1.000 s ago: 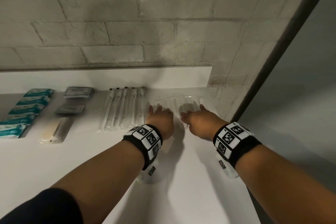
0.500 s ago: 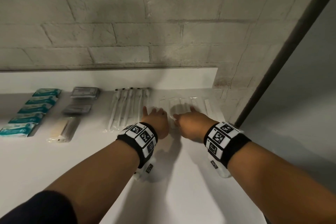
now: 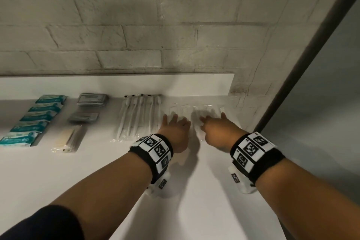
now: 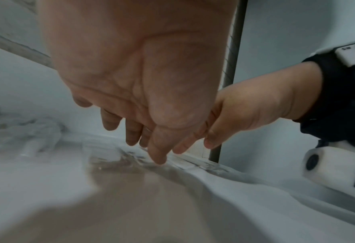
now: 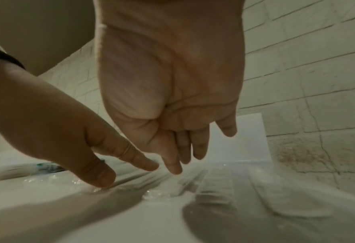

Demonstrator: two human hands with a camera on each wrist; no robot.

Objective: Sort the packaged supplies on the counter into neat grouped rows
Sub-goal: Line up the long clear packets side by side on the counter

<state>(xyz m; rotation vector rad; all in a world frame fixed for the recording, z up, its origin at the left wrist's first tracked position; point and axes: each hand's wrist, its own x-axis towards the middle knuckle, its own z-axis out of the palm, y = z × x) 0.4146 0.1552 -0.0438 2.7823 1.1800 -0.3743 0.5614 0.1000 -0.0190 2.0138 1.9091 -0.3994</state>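
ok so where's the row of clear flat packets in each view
Head: clear packets at the counter's back right, beyond both hands.
Left wrist: lower middle, under the left hand's fingertips.
Right wrist: lower right, stretching toward the wall.
Shared landmark: the right hand, which appears in all three.

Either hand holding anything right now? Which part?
Nothing held. Left hand and right hand lie open, straight fingertips on the clear plastic packets on the white counter.

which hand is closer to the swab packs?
Left. The left hand sits just right of the swab packs; the right hand is farther right, over the clear packets.
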